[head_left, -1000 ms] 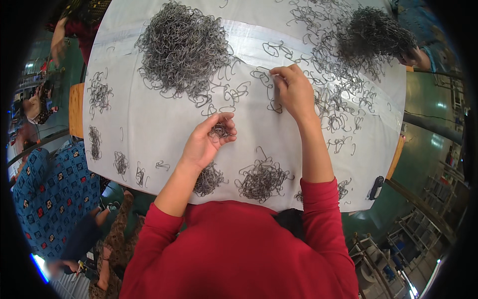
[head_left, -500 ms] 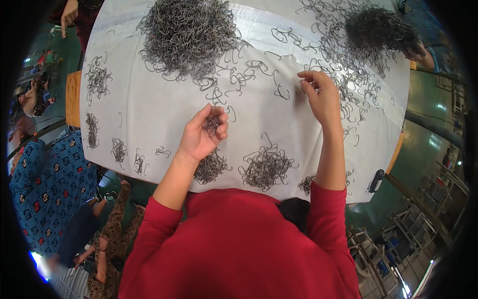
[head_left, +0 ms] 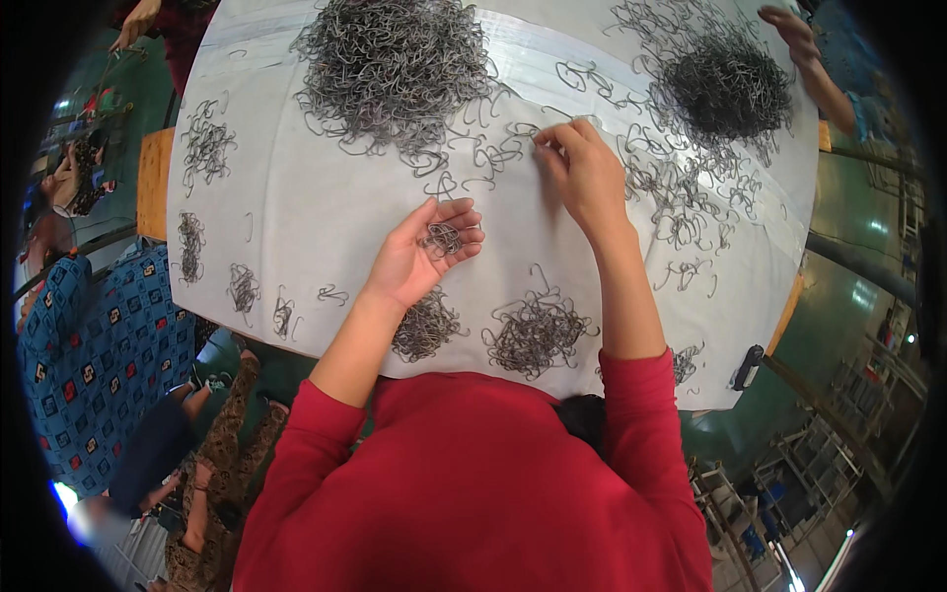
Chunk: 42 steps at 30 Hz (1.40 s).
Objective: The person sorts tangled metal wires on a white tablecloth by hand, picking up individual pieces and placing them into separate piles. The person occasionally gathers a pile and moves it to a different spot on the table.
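My left hand (head_left: 402, 264) is turned palm up over the middle of the white-covered table (head_left: 326, 212). A small bunch of dark, bent wire hooks (head_left: 442, 239) lies in that palm, and the fingers curl loosely round it. My right hand (head_left: 589, 183) hovers farther forward, thumb and fingertips drawn together beside scattered hooks (head_left: 493, 148); whether a hook is between them is too small to see. A large heap of wire hooks (head_left: 390, 74) stands beyond my left hand. Closest to me are two smaller piles, one at the middle (head_left: 538, 335) and one by my left forearm (head_left: 426, 326).
Along the left side lie several small hook clusters (head_left: 207, 148). Another dense heap (head_left: 725, 89) is at the far right, near a co-worker's hand (head_left: 794, 35). A small black object (head_left: 748, 367) sits at the right near corner. Another person's hand (head_left: 133, 25) shows at far left.
My right hand has moved left, toward the hooks by the large heap. My left hand's fingers have opened a little round its hooks. The co-worker's hand at right has left the dark heap.
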{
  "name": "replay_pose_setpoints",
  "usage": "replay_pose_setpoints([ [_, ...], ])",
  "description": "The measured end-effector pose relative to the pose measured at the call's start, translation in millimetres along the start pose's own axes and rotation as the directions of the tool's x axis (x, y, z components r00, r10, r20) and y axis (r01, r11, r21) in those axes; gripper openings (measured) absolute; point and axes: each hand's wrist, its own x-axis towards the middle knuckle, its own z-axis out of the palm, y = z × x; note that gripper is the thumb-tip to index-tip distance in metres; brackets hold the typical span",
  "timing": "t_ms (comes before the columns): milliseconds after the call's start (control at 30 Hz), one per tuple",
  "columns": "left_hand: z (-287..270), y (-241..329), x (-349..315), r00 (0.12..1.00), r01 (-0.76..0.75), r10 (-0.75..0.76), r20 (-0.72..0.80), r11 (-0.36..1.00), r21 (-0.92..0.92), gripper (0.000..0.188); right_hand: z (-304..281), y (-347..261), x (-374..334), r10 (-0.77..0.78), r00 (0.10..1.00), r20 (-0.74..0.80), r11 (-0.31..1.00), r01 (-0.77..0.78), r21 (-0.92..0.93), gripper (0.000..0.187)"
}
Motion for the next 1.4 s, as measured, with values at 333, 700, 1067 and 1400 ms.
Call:
replay_pose_setpoints([
  [333, -3.9, -0.5, -8.2, 1.000, 0.006, -0.005, -0.023, 1.000, 0.019, 0.039, -8.6, 17.0, 11.7, 0.074, 0.993, -0.088, 0.996, -0.069, 0.060, 0.010],
  [700, -64.2, 40.8, -40.5, 0.960, -0.258, 0.255, -0.116, 0.966, -0.009, 0.039, 28.4, -14.9, -73.4, -0.108, 0.985, -0.134, 0.991, 0.096, -0.095, 0.039],
  [1067, -62.3, 39.4, -33.0, 0.948, -0.291, 0.290, -0.130, 0.957, 0.009, 0.037, 38.4, -21.3, -32.0, -0.093, 0.996, 0.009, 0.996, 0.093, -0.017, 0.064],
  [1400, -60.0, 40.0, -34.2, 0.950, -0.299, 0.299, -0.091, 0.954, 0.012, 0.034, 19.1, -6.0, -70.3, 0.041, 0.998, -0.053, 0.986, -0.049, -0.157, 0.067],
])
